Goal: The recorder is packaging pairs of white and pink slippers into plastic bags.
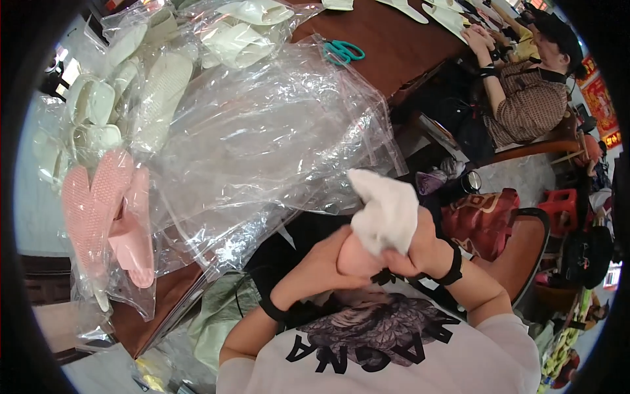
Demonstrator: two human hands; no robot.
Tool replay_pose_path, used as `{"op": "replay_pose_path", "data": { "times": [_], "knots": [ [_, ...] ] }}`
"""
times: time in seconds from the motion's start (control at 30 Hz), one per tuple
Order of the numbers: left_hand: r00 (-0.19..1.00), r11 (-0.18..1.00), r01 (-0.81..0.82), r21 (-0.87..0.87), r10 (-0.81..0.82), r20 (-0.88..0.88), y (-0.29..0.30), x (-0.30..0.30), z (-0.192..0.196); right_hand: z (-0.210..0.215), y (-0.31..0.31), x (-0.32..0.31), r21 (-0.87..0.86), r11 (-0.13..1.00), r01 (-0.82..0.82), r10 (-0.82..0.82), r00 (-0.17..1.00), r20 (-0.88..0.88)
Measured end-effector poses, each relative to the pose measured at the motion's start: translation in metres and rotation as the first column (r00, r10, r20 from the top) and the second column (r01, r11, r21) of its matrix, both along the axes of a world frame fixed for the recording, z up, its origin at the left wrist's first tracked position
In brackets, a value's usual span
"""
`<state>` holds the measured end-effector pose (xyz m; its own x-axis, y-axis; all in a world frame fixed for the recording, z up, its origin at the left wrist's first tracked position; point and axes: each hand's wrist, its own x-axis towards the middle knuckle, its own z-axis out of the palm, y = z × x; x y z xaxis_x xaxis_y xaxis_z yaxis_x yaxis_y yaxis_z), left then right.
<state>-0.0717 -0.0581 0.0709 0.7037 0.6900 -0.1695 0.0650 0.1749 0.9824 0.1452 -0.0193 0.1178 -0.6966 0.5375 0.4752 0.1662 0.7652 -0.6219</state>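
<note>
White cloth (386, 213) is held bunched near the wearer's chest by the right hand (425, 246), whose fingers are closed behind it and whose thumb is pressed over its lower edge. Just below and to the left of the cloth, touching it, a smooth pink piece (356, 259) is gripped by the left hand (316, 266), which is curled around its side with the fingers partly bent; so much of the piece is covered that its exact kind cannot be told. Both objects are held in front of the near edge of a brown surface (387, 33), most of which is covered by clear plastic bags (243, 138), spread flat and creased. At the left edge, pink slippers (92, 203) are enclosed in clear plastic, and beyond them pale off-white slippers (163, 92) are heaped, several wrapped likewise. Teal-handled scissors (344, 51) are laid at the far border of the clear bags. Below the left side of the surface, a pale green sack (223, 318) is seen beside the left forearm. A white T-shirt (394, 368) with a dark floral print is worn, and a black band is fastened around each wrist. On the right, a co-worker (531, 98) in a black cap and patterned shirt is seated, hands brought together. Nearer, a red patterned bag (482, 223) is placed against a brown chair (515, 259), with a red stool (561, 205) seen farther back.
</note>
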Motion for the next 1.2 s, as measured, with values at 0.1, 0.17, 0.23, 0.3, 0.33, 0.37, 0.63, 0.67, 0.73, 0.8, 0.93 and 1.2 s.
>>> {"op": "replay_pose_path", "data": {
  "times": [0.1,0.17,0.23,0.3,0.33,0.37,0.63,0.67,0.73,0.8,0.93,1.2],
  "knots": [
    [0.775,0.637,-0.268,0.723,0.588,-0.231,0.0,0.022,-0.008,0.0,-0.006,-0.009,0.029,0.875,0.483,-0.48,0.859,0.176],
    [0.792,0.647,-0.245,0.722,0.563,-0.236,0.001,0.022,-0.013,-0.005,-0.006,-0.001,-0.049,0.874,0.484,-0.463,0.859,0.22],
    [0.813,0.66,-0.215,0.72,0.53,-0.243,0.006,0.017,-0.014,-0.005,-0.001,0.015,-0.005,0.94,0.342,-0.337,0.929,0.152],
    [0.992,0.973,-0.112,0.202,0.122,-0.038,0.015,0.007,-0.004,0.006,0.002,0.022,0.073,0.975,0.212,-0.222,0.96,0.173],
    [0.992,0.974,-0.108,0.2,0.117,-0.034,0.016,0.007,-0.003,0.013,0.001,0.023,0.149,0.986,0.072,-0.102,0.975,0.2],
    [1.0,0.993,0.007,0.115,-0.005,-0.019,0.018,0.007,-0.004,0.019,-0.001,0.023,0.2,0.977,0.078,-0.114,0.977,0.179],
    [0.939,0.837,-0.171,0.52,0.299,-0.172,0.019,0.035,-0.016,0.016,-0.008,0.035,-0.362,0.852,0.379,-0.34,0.925,0.169],
    [0.974,0.938,-0.158,0.308,0.199,-0.106,0.022,0.033,-0.014,0.019,-0.004,0.04,-0.36,0.851,0.383,-0.343,0.923,0.173],
    [0.988,0.97,-0.123,0.21,0.14,-0.065,0.025,0.029,-0.016,0.023,0.0,0.05,-0.054,0.984,0.168,-0.143,0.938,0.315],
    [0.991,0.987,0.125,-0.1,-0.119,0.062,0.028,0.026,-0.014,0.019,-0.007,0.054,-0.004,0.994,0.112,-0.104,0.934,0.341],
    [0.985,0.913,-0.073,0.402,0.129,-0.114,0.019,0.048,-0.024,0.016,-0.015,0.058,-0.068,0.939,0.337,-0.284,0.871,0.402],
    [0.991,0.991,0.116,0.059,-0.12,0.063,0.035,0.064,-0.036,-0.001,-0.027,0.066,0.115,0.939,0.323,-0.341,0.85,0.401]
  ]
}}
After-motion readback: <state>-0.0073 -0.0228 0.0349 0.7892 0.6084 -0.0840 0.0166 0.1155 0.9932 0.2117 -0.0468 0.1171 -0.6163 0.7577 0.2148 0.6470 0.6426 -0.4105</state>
